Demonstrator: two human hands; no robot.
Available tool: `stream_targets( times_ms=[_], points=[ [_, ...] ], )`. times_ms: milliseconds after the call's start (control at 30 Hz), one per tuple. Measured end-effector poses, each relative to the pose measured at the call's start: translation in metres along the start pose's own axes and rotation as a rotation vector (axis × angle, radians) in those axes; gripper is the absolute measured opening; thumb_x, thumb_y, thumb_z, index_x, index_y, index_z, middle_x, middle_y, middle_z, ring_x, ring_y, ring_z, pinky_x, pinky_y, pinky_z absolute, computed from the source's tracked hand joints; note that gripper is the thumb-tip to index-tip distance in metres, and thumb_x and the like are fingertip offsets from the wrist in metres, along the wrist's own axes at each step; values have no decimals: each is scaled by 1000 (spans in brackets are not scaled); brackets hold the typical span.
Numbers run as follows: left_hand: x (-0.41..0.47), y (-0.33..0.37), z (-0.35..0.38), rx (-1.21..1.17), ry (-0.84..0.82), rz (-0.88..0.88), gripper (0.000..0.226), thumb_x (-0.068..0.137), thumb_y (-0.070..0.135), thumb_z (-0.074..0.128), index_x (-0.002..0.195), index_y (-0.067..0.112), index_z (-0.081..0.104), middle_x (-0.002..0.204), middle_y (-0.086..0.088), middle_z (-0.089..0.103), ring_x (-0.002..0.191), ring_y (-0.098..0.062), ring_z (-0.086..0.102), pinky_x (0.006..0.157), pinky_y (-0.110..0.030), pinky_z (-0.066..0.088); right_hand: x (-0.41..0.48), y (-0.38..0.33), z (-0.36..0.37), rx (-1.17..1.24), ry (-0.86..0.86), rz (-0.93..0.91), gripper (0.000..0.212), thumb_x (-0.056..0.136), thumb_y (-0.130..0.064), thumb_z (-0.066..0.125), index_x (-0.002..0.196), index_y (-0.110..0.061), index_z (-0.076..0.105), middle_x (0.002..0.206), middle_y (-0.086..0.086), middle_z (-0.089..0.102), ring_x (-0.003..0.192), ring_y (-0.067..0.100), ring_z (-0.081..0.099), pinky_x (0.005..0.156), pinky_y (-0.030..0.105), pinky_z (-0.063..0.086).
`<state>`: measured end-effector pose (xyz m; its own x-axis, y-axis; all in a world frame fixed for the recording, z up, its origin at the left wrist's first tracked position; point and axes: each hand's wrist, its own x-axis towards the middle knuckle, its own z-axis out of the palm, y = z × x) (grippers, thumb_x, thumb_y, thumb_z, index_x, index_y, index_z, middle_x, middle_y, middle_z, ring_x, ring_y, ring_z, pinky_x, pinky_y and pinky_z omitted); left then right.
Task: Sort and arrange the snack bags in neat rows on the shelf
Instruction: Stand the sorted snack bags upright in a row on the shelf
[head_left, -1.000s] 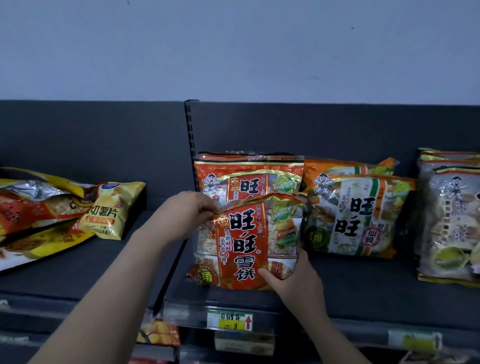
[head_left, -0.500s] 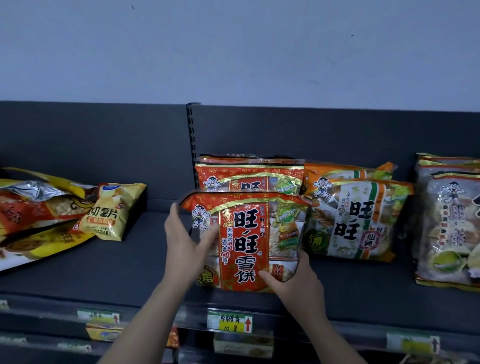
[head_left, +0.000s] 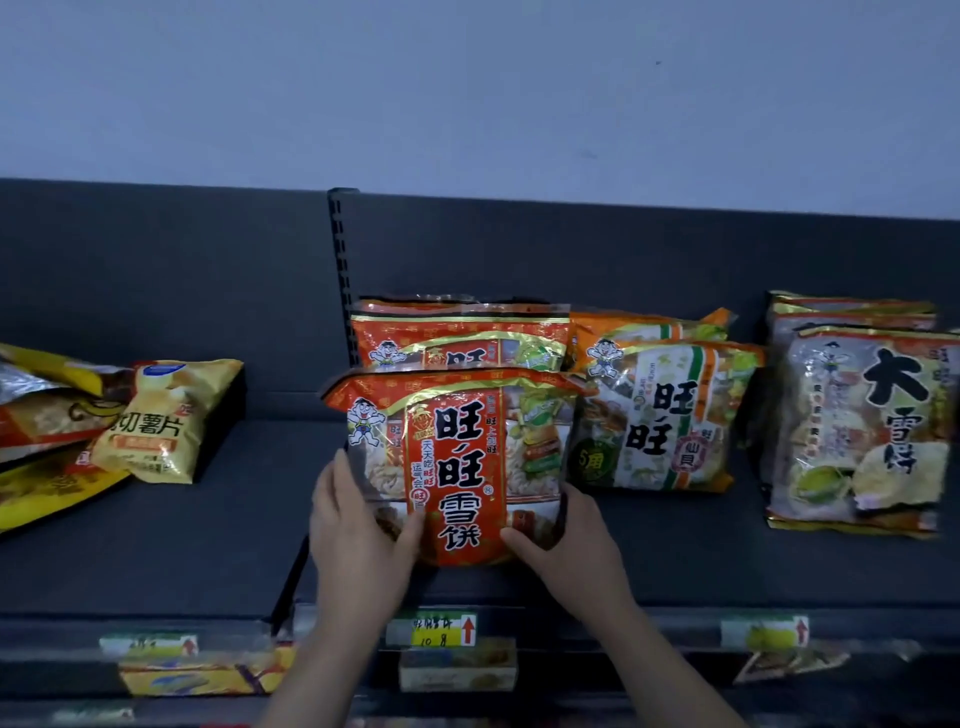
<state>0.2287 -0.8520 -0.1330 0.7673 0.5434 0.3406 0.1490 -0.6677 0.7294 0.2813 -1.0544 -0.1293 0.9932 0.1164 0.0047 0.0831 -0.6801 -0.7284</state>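
dark grey shelf (head_left: 156, 561) runs the full width, split by a slotted upright. a loose heap with a yellow chip bag (head_left: 161, 415) sits at far left, well apart from the rest. right of the upright there's a row: matching red bag at the back (head_left: 457, 332), orange and green bag (head_left: 660, 415) just beside it, pale bag (head_left: 862, 426) at far right. front red snack bag (head_left: 457, 457) stands upright on the shelf deck, directly in front of its match and touching the orange and green bag's edge. change: a second ago the left hand was up on the bag's top left corner and the top was crumpled over; now it has slid down the left side, the top seam is flat and the whole print reads straight. looks like facing-up is nearly done for this one, probably just release or a small nudge back. bag is glossy, puffy, crinkly film, red centre panel with clear windows. left hand (head_left: 358, 540) clamps the lower left edge, thumb over the front; right hand (head_left: 571, 540) clamps the lower right corner the same way, hands apart with the bag between. price tag (head_left: 436, 630) sits just below.
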Motion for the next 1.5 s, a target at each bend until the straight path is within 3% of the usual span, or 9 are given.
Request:
stream_targets(
  times_ms=[67,133,267,567,800,933,1167,1333,1500],
  points=[
    [-4,19,-5,112,151,192,91,78,30,77,148,2,28,146,-23,35,133,-39,36,106,-55,34,-3,3,-16,-118,-4,-14,86,81,-64,62,147,-20,28,149,-3,32,136,16,33,107,31,36],
    [-9,40,0,136,184,325,78,78,27,77,142,2,40,140,-21,44,129,-37,40,106,-54,34,-5,13,-38,-211,4,4,80,87,-60,57,149,-18,28,154,-2,29,141,16,25,112,31,29],
    [-22,83,27,101,56,540,53,86,31,69,133,12,53,128,-7,57,121,-29,50,103,-47,39,-15,37,-95,-303,87,31,72,93,-53,53,151,-19,28,156,-2,28,143,16,24,117,34,27],
    [-67,200,130,142,-221,762,50,79,32,77,125,15,64,122,-3,65,111,-28,61,93,-47,52,-57,125,-224,-421,313,167,67,93,-51,53,148,-18,35,151,-2,37,139,16,32,116,35,27],
    [-131,321,222,100,-302,905,44,72,29,82,111,15,70,110,-3,69,99,-30,64,85,-46,52,-91,220,-336,-543,428,228,64,93,-50,53,146,-17,39,147,-1,44,136,15,38,118,36,21],
    [-162,382,269,70,-342,936,43,70,28,83,109,13,72,109,-6,70,98,-33,64,85,-49,52,-100,265,-395,-566,486,281,61,90,-48,56,143,-17,45,140,0,51,129,18,45,112,36,28],
    [-180,453,344,183,-448,948,50,95,43,51,140,22,48,141,2,49,127,-24,46,105,-41,35,-87,323,-468,-477,519,374,35,87,-39,61,115,-18,59,104,2,63,103,26,59,84,35,45],
    [-170,501,402,240,-528,912,52,97,46,44,142,20,39,142,-1,47,127,-24,45,100,-38,38,-49,365,-513,-421,541,431,33,86,-39,62,113,-20,60,102,3,66,94,24,62,76,33,51],
    [-157,542,471,238,-671,813,59,94,46,49,143,16,34,134,-10,52,120,-30,50,91,-40,43,1,406,-550,-341,550,526,41,84,-37,63,120,-18,56,112,8,62,103,29,59,83,36,51]
  ],
)
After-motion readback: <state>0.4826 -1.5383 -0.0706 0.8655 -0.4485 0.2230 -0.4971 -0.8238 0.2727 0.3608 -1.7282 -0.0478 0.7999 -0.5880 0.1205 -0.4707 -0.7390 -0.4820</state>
